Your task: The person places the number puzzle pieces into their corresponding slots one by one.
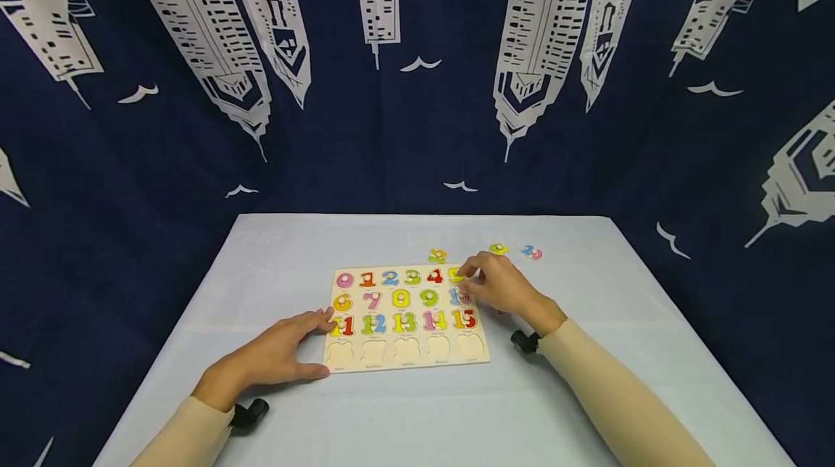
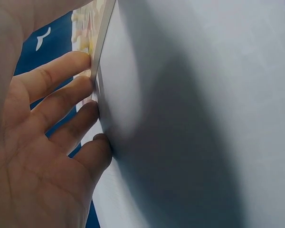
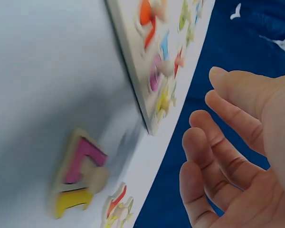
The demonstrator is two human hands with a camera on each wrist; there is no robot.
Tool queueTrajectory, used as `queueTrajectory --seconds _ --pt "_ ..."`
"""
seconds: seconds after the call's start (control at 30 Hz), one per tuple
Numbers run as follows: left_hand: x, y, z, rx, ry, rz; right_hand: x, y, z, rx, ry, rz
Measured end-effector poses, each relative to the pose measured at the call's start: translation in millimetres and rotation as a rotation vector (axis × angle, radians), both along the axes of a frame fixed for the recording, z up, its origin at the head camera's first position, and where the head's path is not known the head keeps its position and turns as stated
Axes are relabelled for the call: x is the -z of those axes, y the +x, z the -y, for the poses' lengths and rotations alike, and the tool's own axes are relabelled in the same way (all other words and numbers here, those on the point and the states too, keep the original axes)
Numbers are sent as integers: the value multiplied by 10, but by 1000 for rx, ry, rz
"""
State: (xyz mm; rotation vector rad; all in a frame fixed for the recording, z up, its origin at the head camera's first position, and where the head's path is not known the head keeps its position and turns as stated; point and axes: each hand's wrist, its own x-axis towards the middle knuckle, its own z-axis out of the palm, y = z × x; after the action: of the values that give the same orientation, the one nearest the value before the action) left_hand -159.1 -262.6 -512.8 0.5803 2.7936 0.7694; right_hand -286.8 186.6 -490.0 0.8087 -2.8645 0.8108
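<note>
A wooden number puzzle board [image 1: 391, 364] lies on the table, numbers 0 to 15 set in its upper rows and bare recesses along the bottom row. My left hand [image 1: 277, 351] rests at the board's left edge, thumb and fingers spread; in the left wrist view, fingertips [image 2: 81, 61] touch that edge. Over the board's right side hovers my right hand [image 1: 502, 289], overlapping the 5 and 10 in the head view. Its fingers are loosely bent with nothing between them in the right wrist view. Beside the board there lies a pink and yellow number piece [image 3: 80, 166] with a peg.
Behind the board lie loose number pieces: a yellow-green one [image 1: 438, 257], another partly behind the right hand [image 1: 499, 248], and a blue and pink one [image 1: 531, 252]. A white cloth covers the table [image 1: 417, 416]. A dark blue patterned curtain [image 1: 391, 141] hangs behind it.
</note>
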Motion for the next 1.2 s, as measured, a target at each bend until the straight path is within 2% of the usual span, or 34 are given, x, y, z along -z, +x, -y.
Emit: queueTrajectory --seconds 0.3,0.6,0.8,1.2 --pt "4 14 9 -2 10 3 -3 -472 192 -16 20 18" --pt "-9 28 19 2 7 -4 23 -772 355 -20 38 119" --pt "-20 13 20 -3 -3 -5 67 -871 410 -18 13 175" --pt "-2 8 19 0 6 -7 120 -911 455 54 3 169"
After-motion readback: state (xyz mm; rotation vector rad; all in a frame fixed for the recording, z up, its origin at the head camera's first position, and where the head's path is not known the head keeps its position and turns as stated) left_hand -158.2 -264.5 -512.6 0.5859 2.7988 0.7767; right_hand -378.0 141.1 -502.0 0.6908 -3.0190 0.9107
